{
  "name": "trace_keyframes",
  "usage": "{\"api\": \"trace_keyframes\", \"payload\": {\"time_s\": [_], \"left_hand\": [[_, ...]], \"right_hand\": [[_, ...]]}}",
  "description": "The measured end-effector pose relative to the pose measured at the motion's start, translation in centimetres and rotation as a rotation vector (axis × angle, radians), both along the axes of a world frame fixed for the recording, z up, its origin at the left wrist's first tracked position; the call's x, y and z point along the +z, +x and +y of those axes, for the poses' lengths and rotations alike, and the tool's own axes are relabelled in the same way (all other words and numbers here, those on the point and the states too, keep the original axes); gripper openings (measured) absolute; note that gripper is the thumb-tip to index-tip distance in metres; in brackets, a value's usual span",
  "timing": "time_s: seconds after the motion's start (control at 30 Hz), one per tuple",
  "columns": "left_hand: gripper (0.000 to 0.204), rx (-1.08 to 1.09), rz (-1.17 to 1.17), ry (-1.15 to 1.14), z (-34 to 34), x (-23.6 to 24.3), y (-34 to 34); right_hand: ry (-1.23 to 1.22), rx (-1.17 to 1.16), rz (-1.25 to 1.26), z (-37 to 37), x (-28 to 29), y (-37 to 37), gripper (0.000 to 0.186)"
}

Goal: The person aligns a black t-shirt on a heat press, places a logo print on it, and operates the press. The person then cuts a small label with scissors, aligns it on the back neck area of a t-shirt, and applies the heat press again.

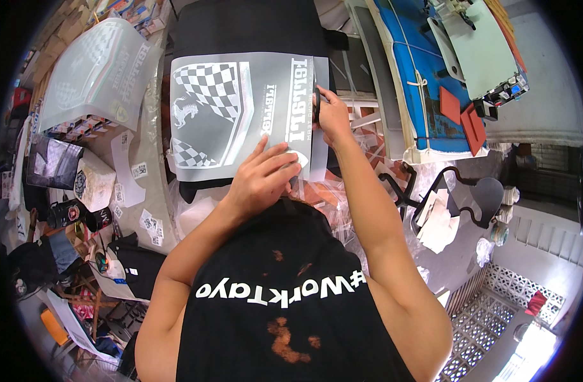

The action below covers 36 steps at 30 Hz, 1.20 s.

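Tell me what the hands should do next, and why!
Maybe snip a little along the right side of the printed sheet: the right hand holds what look like black-handled scissors there, while the left hand rests on the sheet.

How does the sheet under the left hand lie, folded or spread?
Spread: the sheet lies open, its checkered print in plain view beside the left hand.

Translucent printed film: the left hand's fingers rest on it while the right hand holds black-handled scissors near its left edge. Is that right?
Not quite: the head view shows the right hand holding the black-handled scissors near the translucent printed film's right edge.
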<state>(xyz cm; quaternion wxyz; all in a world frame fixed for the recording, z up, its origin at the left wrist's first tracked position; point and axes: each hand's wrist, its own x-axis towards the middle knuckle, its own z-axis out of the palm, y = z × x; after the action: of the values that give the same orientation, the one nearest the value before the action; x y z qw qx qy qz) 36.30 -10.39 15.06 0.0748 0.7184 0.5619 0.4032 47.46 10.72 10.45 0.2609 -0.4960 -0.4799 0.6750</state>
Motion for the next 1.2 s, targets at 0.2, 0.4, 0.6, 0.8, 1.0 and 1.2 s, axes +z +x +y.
{"api": "trace_keyframes", "payload": {"time_s": [0.2,0.4,0.6,0.8,1.0,1.2], "left_hand": [[0.052,0.244,0.197,-0.299,-1.0,-2.8,-6.9],[0.05,0.504,0.402,-0.273,2.7,-7.0,-14.0],[0.049,0.556,0.456,-0.237,5.7,-8.1,-13.4],[0.049,0.502,0.442,-0.209,4.5,-7.7,-11.7],[0.049,0.503,0.434,-0.209,4.5,-7.8,-11.7],[0.048,0.51,0.432,-0.224,4.7,-7.5,-11.4]], "right_hand": [[0.159,-0.06,-0.08,2.9,0.5,2.1,0.044],[0.072,0.123,0.038,-4.3,0.7,9.3,0.041],[-0.277,0.217,0.186,-17.5,-3.0,12.4,0.042],[-0.231,0.219,0.193,-17.0,-2.1,7.5,0.046],[-0.246,0.173,0.162,-17.3,-1.2,6.4,0.043],[-0.194,0.202,0.079,-17.5,-0.9,6.7,0.042]]}}
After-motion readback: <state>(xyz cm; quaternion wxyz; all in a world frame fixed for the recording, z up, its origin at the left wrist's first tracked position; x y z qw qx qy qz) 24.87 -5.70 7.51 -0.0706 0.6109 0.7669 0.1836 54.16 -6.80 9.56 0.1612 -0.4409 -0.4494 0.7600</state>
